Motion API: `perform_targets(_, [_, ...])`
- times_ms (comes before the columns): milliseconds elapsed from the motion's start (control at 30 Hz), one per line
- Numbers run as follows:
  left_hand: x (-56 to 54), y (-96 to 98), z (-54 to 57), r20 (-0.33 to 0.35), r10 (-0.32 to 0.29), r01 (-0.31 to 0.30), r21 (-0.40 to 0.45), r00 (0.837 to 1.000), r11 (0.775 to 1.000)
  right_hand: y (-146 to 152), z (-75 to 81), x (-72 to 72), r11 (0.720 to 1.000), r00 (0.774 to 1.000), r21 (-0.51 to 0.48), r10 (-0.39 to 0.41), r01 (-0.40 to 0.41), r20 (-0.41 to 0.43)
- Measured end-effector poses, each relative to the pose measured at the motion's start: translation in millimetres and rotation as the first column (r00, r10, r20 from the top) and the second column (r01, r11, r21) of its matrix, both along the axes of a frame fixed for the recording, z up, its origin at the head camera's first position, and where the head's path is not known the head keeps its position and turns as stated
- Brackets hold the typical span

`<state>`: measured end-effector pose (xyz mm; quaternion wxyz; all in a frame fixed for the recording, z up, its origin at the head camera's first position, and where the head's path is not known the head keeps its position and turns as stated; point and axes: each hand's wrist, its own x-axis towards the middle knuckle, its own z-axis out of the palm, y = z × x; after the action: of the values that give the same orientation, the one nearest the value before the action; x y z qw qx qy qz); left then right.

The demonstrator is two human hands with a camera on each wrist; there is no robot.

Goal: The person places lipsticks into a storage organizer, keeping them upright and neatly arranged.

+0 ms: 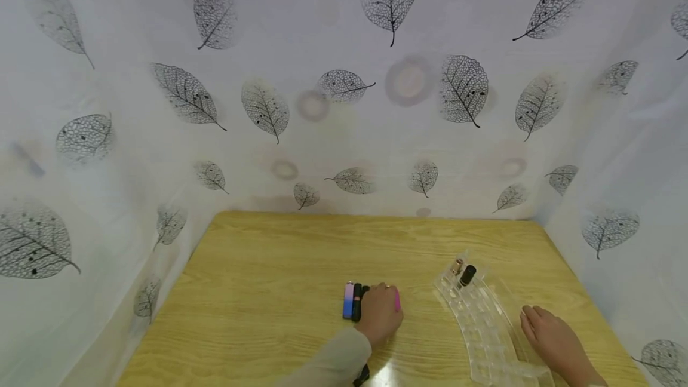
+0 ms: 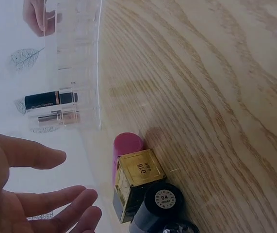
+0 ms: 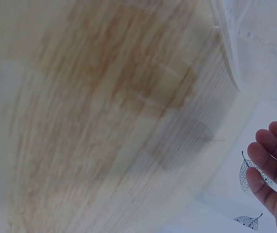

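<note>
My left hand is over a row of lipsticks at mid-table. Its thumb and fingers are apart with nothing between them in the left wrist view. That row has a pink-and-blue lipstick, a black lipstick, a gold-ended square lipstick, a black round one labelled 04 and a pink one. A clear tiered organizer stands to the right, holding a black lipstick and a clear-and-gold lipstick at its far end. Beside its right edge is my right hand, fingers fairly straight; contact is unclear.
The wood-grain table is enclosed at the back and sides by a pale sheet printed with dark leaves. A small black item shows below the left sleeve, partly hidden.
</note>
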<state>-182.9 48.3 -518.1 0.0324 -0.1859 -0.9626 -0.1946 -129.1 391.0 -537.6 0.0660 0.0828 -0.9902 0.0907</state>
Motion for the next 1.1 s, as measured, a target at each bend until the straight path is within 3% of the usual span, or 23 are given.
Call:
perform_targets(300, [-7.3, 11.9, -10.7, 0.018, 0.035, -0.033, -0.101, 0.999, 0.994, -1.2, -0.2, -1.2, 1.000, 1.000, 0.001, -0.001, 0.001, 0.000])
perform_targets(500, [-9.5, 18.6, -10.4, 0.033, 0.051, -0.046, -0.141, 0.998, 0.989, -0.3, 0.4, -1.5, 1.000, 1.000, 0.013, -0.001, 0.001, -0.018])
perform_targets(767, [-13.1, 30.7, -13.8, 0.031, 0.068, -0.058, -0.253, 0.997, 0.966, 1.3, -4.0, -1.1, 1.000, 0.999, 0.015, 0.006, -0.005, -0.042])
perform_targets(1100, [-11.2, 44.2, -15.0, 0.024, 0.004, 0.001, -0.208, 1.000, 0.978, 0.7, -4.6, -1.0, 1.000, 0.998, 0.005, 0.006, -0.006, -0.068])
